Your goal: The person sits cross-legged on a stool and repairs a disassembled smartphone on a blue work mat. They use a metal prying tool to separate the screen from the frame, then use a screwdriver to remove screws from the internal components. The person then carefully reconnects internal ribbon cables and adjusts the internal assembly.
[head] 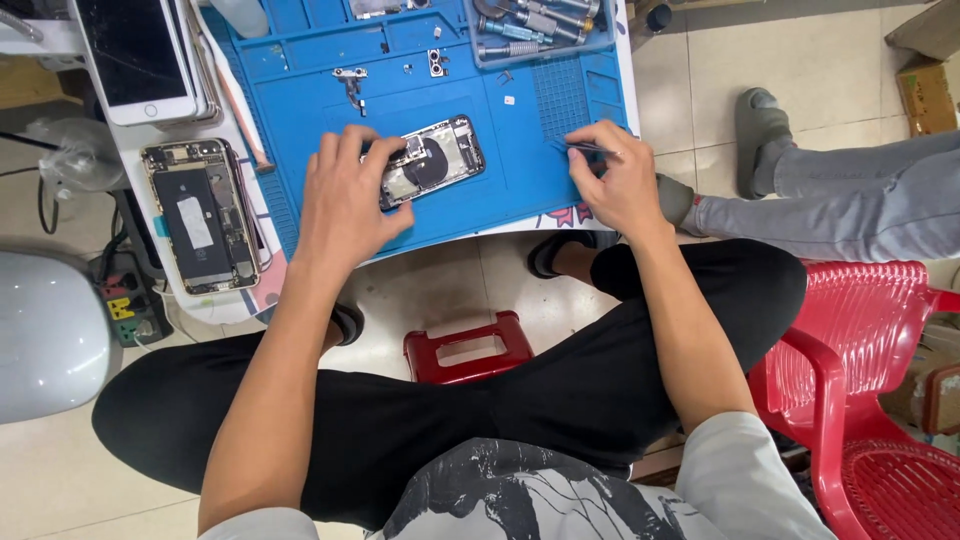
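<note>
Left hand [345, 205], fingers spread, pins the opened dark smartphone chassis [432, 160] at centre of the blue silicone repair mat [520, 180]; right hand [622, 180], right of centre, pinches slim metal tweezers [588, 148]; risk: a slipping tip could gouge exposed parts or flick loose screws off the desk.
</note>
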